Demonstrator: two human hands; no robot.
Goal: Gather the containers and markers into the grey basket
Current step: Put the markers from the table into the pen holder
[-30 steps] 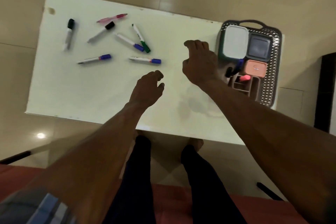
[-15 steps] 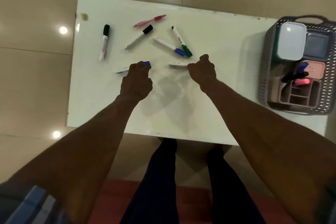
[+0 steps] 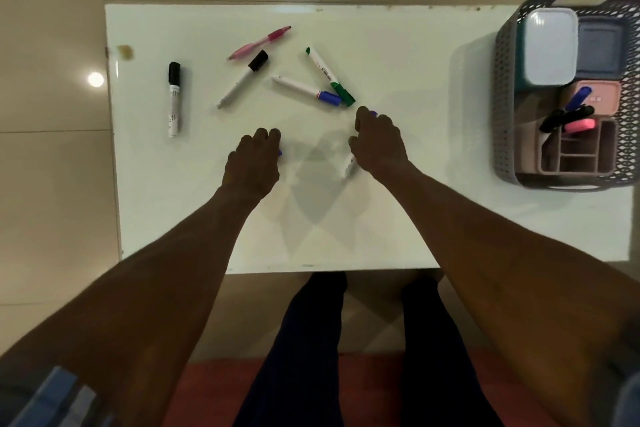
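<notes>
My left hand point(image 3: 254, 163) is curled round a blue-capped marker, of which only a blue tip point(image 3: 280, 152) shows. My right hand point(image 3: 377, 144) grips another blue-capped marker point(image 3: 349, 166); its white end sticks out below the palm. On the white table point(image 3: 415, 211) lie a black marker point(image 3: 174, 99), a pink pen point(image 3: 259, 42), a second black-capped marker point(image 3: 243, 79), a blue-capped marker point(image 3: 306, 91) and a green marker point(image 3: 329, 75). The grey basket point(image 3: 505, 107) stands at the right edge with containers and several markers inside.
Inside the basket are a white-lidded box point(image 3: 549, 45), a grey container point(image 3: 601, 50), a pink box point(image 3: 601, 95) and a compartment organiser point(image 3: 578, 156). My legs point(image 3: 311, 340) are below the table's near edge. A brown stain point(image 3: 125, 51) marks the far left corner.
Both hands reached leftward to the two nearest blue-capped markers, closed on them and drew them back toward me. The camera view shifted, so the basket now sits at the frame's right edge.
</notes>
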